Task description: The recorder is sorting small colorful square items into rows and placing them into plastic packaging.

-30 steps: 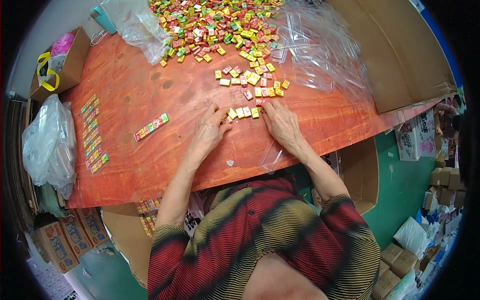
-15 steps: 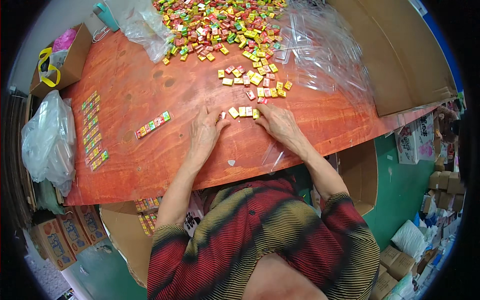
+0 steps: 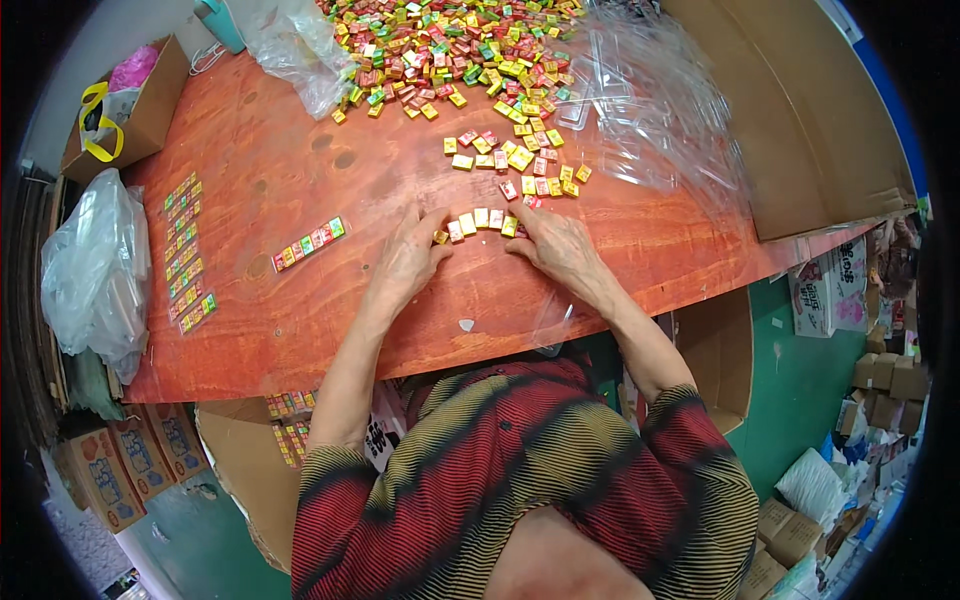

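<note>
A short, slightly curved row of small red and yellow boxes point(image 3: 481, 218) lies on the red table between my hands. My left hand point(image 3: 405, 258) is at the row's left end, thumb and forefinger around a small yellow box point(image 3: 440, 237). At the right end, my right hand point(image 3: 562, 248) has its thumb and forefinger around another small yellow box point(image 3: 510, 227), with a bit of red showing beside it. My other fingers are curled and partly hidden. Just beyond the row, a loose red box point(image 3: 508, 190) lies near my right forefinger.
A big heap of small boxes point(image 3: 450, 50) covers the table's far side, beside clear plastic trays point(image 3: 650, 110). At left lie a filled clear strip point(image 3: 308, 245) and several more strips point(image 3: 185, 255). A large cardboard box point(image 3: 800, 130) stands at right; plastic bags point(image 3: 95, 270) hang off the left edge.
The boxes between my hands have closed up into a more even row, with a red one now beside the left end. My hands have shifted only slightly.
</note>
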